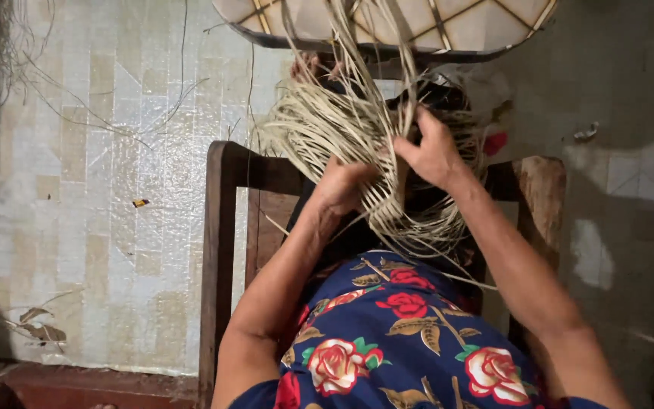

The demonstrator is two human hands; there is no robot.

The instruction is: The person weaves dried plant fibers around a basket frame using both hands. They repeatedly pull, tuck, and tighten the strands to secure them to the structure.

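Note:
A thick bundle of pale, thin cane strips point(334, 125) lies looped across my lap, with long ends rising toward the top of the view. My left hand point(340, 185) is pushed into the bundle, its fingers closed among the strips. My right hand point(431, 151) grips the strips from above on the right side, fingers buried in them. Both forearms reach forward over my dark blue dress with red and cream roses point(395, 333).
I sit on a dark wooden chair frame point(217, 257). A woven tray with a dark rim point(387, 26) sits ahead at the top. Pale tiled floor point(100, 189) spreads to the left with stray strips and dry leaves point(39, 326). A grey wall is at right.

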